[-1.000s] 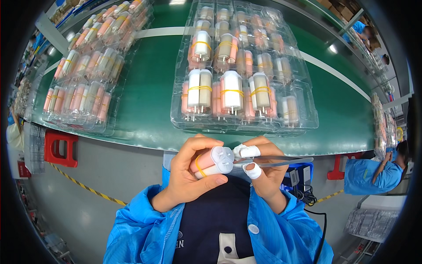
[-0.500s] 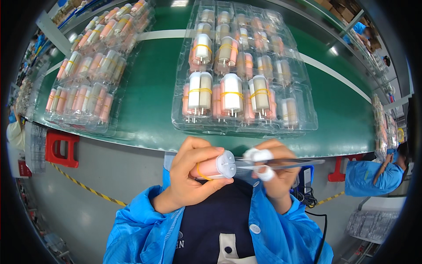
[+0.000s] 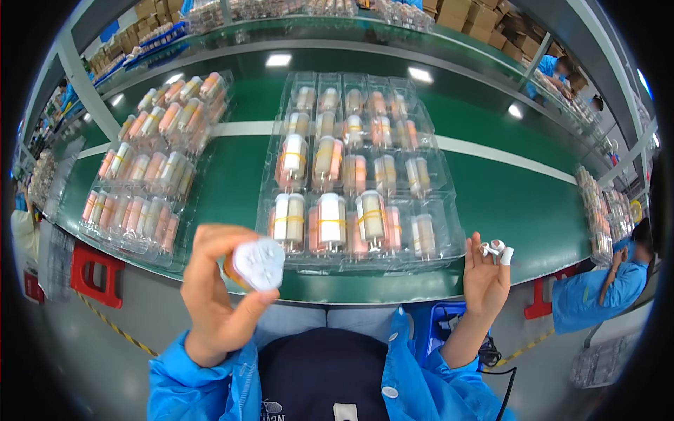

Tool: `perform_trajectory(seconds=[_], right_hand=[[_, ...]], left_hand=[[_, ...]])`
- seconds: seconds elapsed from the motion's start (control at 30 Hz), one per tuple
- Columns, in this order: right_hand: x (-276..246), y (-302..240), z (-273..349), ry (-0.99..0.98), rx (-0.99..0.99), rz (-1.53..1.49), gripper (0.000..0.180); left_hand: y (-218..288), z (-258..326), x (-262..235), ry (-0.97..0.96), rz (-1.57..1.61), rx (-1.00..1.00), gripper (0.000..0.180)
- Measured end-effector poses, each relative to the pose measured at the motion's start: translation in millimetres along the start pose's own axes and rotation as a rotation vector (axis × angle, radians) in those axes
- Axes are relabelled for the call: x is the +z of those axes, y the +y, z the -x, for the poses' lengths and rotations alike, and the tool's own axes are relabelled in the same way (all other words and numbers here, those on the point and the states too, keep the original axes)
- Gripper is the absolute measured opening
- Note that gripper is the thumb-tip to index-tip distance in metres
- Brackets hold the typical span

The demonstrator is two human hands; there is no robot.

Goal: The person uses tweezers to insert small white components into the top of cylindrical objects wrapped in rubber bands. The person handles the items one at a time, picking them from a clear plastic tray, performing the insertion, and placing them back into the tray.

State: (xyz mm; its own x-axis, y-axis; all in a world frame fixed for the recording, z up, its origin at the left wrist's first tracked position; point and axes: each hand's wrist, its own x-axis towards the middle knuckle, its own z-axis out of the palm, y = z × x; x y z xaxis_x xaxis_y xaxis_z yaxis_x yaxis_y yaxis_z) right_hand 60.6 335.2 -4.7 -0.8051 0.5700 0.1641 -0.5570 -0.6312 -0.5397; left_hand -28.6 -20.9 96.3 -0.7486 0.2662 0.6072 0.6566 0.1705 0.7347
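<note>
Left hand [image 3: 217, 295] is up close to the camera, fingers wrapped around a small bottle [image 3: 256, 264], white cap end turned toward the face, as if for a look at it. Right hand [image 3: 486, 277] is out to the side, palm half open, white-covered fingertips pinching a small white piece [image 3: 493, 248]. Just beyond, on the green counter [image 3: 519, 203], a clear tray [image 3: 354, 175] keeps more bottles lined up in rows.

We see a smooth white plastic cap [image 3: 259, 263] on the cylinder, faintly glossy. The blister trays [image 3: 358, 168] are thin clear plastic, shiny with glare. The green conveyor belt [image 3: 512, 203] looks smooth and semi-glossy, mirroring lamps. Our blue sleeves [image 3: 210, 386] are smooth, slightly shiny cloth with white plastic snaps.
</note>
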Motion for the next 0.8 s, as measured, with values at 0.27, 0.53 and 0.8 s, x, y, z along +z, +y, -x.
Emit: perform_trajectory(seconds=[0.27,0.53,0.8], right_hand=[[-10.5,10.4,-15.3,-0.05,-0.147,0.086,0.024],[-4.0,11.5,-6.7,-0.196,-0.119,0.123,0.023],[-9.4,5.3,-5.2,-0.37,-0.086,0.241,0.023]], left_hand=[[-14.4,-117.5,61.1,-0.277,0.041,-0.177,0.035],[-63.8,-138.1,127.2,-0.459,-0.76,0.086,0.042],[-79.5,-128.7,141.5,-0.415,-0.562,-0.043,0.047]])
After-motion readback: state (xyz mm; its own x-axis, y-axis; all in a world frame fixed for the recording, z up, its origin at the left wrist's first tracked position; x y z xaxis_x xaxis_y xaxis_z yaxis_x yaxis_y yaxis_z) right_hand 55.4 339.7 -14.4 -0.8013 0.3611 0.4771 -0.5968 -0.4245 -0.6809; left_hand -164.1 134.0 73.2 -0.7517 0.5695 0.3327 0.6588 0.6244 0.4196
